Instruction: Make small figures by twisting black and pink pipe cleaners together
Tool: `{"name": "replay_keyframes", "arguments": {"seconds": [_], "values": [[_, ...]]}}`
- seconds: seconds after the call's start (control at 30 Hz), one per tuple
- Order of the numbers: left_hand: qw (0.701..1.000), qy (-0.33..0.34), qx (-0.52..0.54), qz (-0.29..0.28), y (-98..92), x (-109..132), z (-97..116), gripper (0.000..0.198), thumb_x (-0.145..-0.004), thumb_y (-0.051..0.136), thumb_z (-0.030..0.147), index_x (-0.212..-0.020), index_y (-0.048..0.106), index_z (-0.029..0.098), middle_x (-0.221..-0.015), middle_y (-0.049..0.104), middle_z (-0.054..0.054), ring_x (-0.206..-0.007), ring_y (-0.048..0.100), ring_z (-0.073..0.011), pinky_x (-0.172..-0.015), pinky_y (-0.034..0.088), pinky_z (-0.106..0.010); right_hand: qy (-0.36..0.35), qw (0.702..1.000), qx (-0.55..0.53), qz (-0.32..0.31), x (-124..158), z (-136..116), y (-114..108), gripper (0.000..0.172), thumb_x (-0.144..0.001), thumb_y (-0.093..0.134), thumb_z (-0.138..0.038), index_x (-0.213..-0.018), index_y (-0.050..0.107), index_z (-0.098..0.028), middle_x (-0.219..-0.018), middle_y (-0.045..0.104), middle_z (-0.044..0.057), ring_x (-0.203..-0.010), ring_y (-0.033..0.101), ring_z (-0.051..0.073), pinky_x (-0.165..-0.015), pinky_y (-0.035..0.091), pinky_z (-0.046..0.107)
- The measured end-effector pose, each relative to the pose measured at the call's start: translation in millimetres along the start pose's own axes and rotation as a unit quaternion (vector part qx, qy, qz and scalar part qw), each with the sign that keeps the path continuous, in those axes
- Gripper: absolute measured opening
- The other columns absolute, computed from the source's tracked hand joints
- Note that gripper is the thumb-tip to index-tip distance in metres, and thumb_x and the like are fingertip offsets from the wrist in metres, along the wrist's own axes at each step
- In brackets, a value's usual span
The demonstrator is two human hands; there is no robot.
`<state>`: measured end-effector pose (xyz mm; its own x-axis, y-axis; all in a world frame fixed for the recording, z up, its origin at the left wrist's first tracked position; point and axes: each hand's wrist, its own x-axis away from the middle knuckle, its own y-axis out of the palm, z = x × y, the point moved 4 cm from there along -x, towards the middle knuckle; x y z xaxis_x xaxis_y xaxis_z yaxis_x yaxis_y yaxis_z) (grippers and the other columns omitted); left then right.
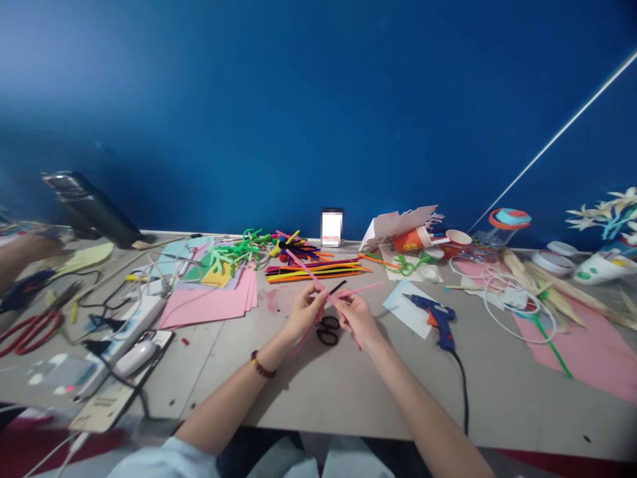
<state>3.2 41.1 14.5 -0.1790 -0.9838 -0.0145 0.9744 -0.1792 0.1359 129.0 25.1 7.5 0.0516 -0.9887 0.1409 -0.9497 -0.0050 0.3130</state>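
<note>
Pink pipe cleaners (304, 265) cross between my two hands, just above the table. My left hand (307, 311) pinches them near the crossing, with one length slanting up to the left. The fingers of my right hand (354, 317) are closed on the pink pipe cleaners from the other side, where another length points right. Loose pink ends hang below both hands. How the strands join is hidden by my fingertips. Black-handled scissors (328, 332) lie on the table beneath and between my hands, partly covered.
Bundled pipe cleaners (318, 271) lie ahead, before a propped phone (332, 229). A blue glue gun (438, 315) with its cord rests at right. Pink paper (209, 305), a power strip (119, 345) and red-handled scissors (34, 332) are left. Another person's hand (34, 252) reaches in far left.
</note>
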Motion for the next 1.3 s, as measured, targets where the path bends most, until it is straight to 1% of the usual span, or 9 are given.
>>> {"name": "replay_keyframes", "arguments": {"seconds": [0.17, 0.37, 0.53, 0.67, 0.83, 1.0, 1.13, 1.23, 1.3], "values": [[1.0, 0.017, -0.009, -0.009, 0.3, -0.5, -1.6, 0.034, -0.075, 0.062, 0.049, -0.078, 0.049, 0.018, -0.043, 0.042, 0.01, -0.034, 0.034, -0.0034, -0.037, 0.023, -0.015, 0.028, 0.999, -0.009, -0.025, -0.7, 4.8, 1.4, 0.035, -0.061, 0.075, -0.043, -0.077, 0.059, -0.016, -0.042, 0.043, -0.01, -0.03, 0.031, 0.003, -0.028, 0.022, 0.016], [1.0, 0.016, 0.002, -0.021, 3.6, 2.1, 3.8, 0.036, -0.072, 0.065, 0.05, -0.078, 0.051, 0.017, -0.047, 0.046, 0.008, -0.037, 0.037, -0.0036, -0.038, 0.027, -0.016, 0.043, 0.998, -0.049, -0.018, -3.7, 10.3, 0.3, 0.034, -0.057, 0.078, -0.04, -0.074, 0.061, -0.016, -0.043, 0.047, -0.008, -0.032, 0.035, 0.004, -0.028, 0.024, 0.016], [0.999, 0.006, 0.037, -0.012, 7.6, 6.4, 9.4, 0.035, -0.074, 0.063, 0.05, -0.077, 0.05, 0.017, -0.049, 0.049, 0.007, -0.038, 0.043, -0.0049, -0.039, 0.031, -0.017, -0.011, 0.999, -0.031, -0.014, -2.5, 5.5, 1.4, 0.031, -0.06, 0.077, -0.039, -0.073, 0.063, -0.016, -0.043, 0.047, -0.007, -0.033, 0.034, 0.004, -0.03, 0.025, 0.017], [0.996, -0.017, 0.085, -0.011, 8.4, 5.0, 5.5, 0.039, -0.07, 0.067, 0.051, -0.074, 0.05, 0.016, -0.048, 0.049, 0.007, -0.036, 0.042, -0.0041, -0.038, 0.028, -0.017, -0.028, 0.999, -0.022, -0.019, -2.6, 3.9, 0.3, 0.028, -0.061, 0.075, -0.039, -0.068, 0.064, -0.015, -0.043, 0.047, -0.007, -0.034, 0.032, 0.004, -0.031, 0.023, 0.018], [0.995, -0.043, 0.084, -0.024, 6.8, 1.5, 2.1, 0.039, -0.067, 0.07, 0.051, -0.07, 0.052, 0.016, -0.044, 0.046, 0.008, -0.031, 0.035, -0.0024, -0.034, 0.022, -0.017, 0.029, 0.997, -0.06, -0.03, -2.7, 5.6, -0.6, 0.024, -0.059, 0.077, -0.034, -0.065, 0.063, -0.015, -0.047, 0.049, -0.006, -0.037, 0.035, 0.004, -0.031, 0.025, 0.016], [0.995, -0.055, 0.07, -0.035, 4.6, 0.3, 3.5, 0.04, -0.07, 0.065, 0.053, -0.07, 0.055, 0.015, -0.045, 0.047, 0.007, -0.029, 0.034, -0.0025, -0.032, 0.023, -0.017, 0.074, 0.993, -0.094, -0.014, -2.1, 6.3, -1.0, 0.025, -0.055, 0.077, -0.032, -0.061, 0.061, -0.014, -0.048, 0.052, -0.005, -0.039, 0.042, 0.005, -0.03, 0.026, 0.015], [0.997, -0.051, 0.042, -0.039, 4.1, 0.9, 4.3, 0.04, -0.074, 0.061, 0.055, -0.072, 0.056, 0.015, -0.046, 0.049, 0.006, -0.032, 0.041, -0.0048, -0.034, 0.029, -0.017, 0.077, 0.994, -0.077, -0.033, -3.8, 10.7, -1.7, 0.024, -0.058, 0.076, -0.032, -0.063, 0.061, -0.014, -0.048, 0.054, -0.004, -0.037, 0.042, 0.005, -0.029, 0.027, 0.015], [0.999, -0.043, 0.014, -0.018, 3.8, 2.4, 6.7, 0.042, -0.07, 0.063, 0.056, -0.069, 0.056, 0.015, -0.047, 0.049, 0.006, -0.036, 0.043, -0.0056, -0.037, 0.035, -0.017, 0.063, 0.996, -0.045, -0.042, -4.4, 13.1, -2.3, 0.024, -0.06, 0.075, -0.033, -0.062, 0.061, -0.014, -0.046, 0.053, -0.005, -0.035, 0.039, 0.005, -0.029, 0.027, 0.016], [0.999, -0.039, 0.006, -0.009, 4.9, 3.4, 8.8, 0.043, -0.068, 0.064, 0.058, -0.069, 0.057, 0.015, -0.045, 0.047, 0.006, -0.036, 0.042, -0.0059, -0.036, 0.034, -0.018, 0.061, 0.996, -0.035, -0.05, -4.0, 13.5, -1.7, 0.024, -0.059, 0.075, -0.033, -0.062, 0.061, -0.015, -0.044, 0.051, -0.006, -0.034, 0.038, 0.005, -0.029, 0.027, 0.016]]}}
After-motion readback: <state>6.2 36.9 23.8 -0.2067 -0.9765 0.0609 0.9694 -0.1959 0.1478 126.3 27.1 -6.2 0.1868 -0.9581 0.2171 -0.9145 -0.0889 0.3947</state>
